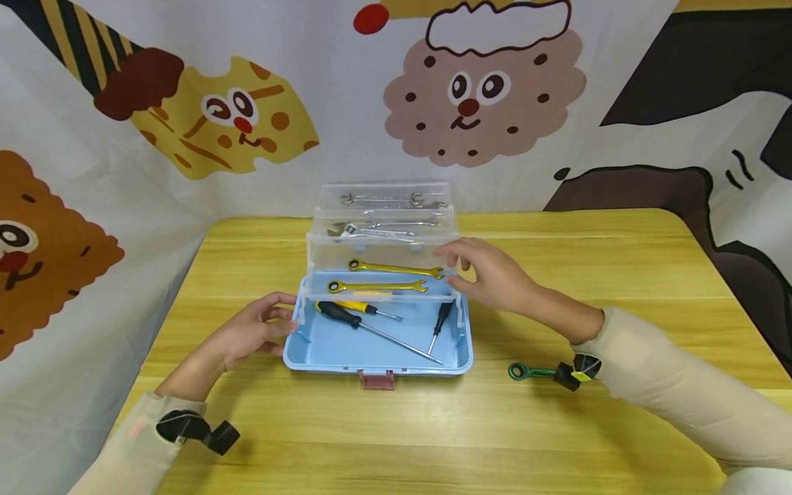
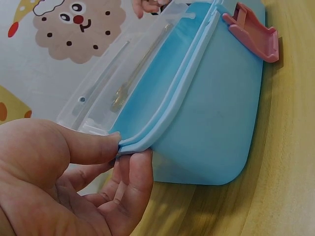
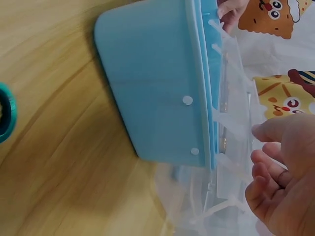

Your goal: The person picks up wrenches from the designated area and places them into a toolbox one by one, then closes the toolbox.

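Open toolbox (image 1: 377, 354) at the middle of the table (image 1: 619, 275), its clear trays (image 1: 383, 237) stepped back away from the person, long axis running left to right. Left hand (image 1: 247, 337) pinches the box's left rim between thumb and fingers. Right hand (image 1: 489, 271), fingers loosely bent and grasping nothing, touches the right end of the lowest tray, directly above the box's right wall.

A wooden table (image 1: 619, 275) fills the lower half of the frame. On it, at lower right, lies a green wrench (image 1: 532, 372). Behind the table hangs a white cloth (image 1: 346, 124) printed with cartoon biscuit faces: brown at far left, yellow at upper left, pink at top centre, dark brown at right.
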The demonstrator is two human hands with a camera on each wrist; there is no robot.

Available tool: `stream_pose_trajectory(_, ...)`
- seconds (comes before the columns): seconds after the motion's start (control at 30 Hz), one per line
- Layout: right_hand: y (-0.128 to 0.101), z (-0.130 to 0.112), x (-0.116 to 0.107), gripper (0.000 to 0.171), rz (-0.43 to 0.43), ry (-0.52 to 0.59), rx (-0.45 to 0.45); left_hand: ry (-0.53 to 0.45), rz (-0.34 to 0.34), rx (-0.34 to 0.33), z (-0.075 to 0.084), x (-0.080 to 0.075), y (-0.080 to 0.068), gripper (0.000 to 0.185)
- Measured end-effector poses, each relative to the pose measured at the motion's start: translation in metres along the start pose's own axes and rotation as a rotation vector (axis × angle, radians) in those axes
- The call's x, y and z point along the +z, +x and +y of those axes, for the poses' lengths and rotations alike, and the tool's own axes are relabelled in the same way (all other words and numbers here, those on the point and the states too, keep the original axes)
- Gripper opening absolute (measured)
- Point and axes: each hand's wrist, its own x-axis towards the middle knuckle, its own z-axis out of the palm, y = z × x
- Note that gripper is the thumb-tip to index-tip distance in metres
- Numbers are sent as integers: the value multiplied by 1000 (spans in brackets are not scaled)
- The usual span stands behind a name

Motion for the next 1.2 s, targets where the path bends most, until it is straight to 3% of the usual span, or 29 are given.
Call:
stream_pose_trajectory(0.3, -21, -3, -16, 53, -43, -59, -47, -8, -3, -3, 0, -1, 0, 48)
stream_pose_trajectory(0.57, -41, -3, -29, 84, -77, -154, -113, -2, -3, 1, 0, -1, 0, 48)
stream_pose_trajectory(0.73, -57, -1, -36, 94, -129, -198, -143, 1, -2, 0, 0, -1, 0, 48)
stream_pose_trajectory(1.2, -110, 11, -46, 113, -246, -224, -48, 1, 2, 0, 0, -1, 0, 48)
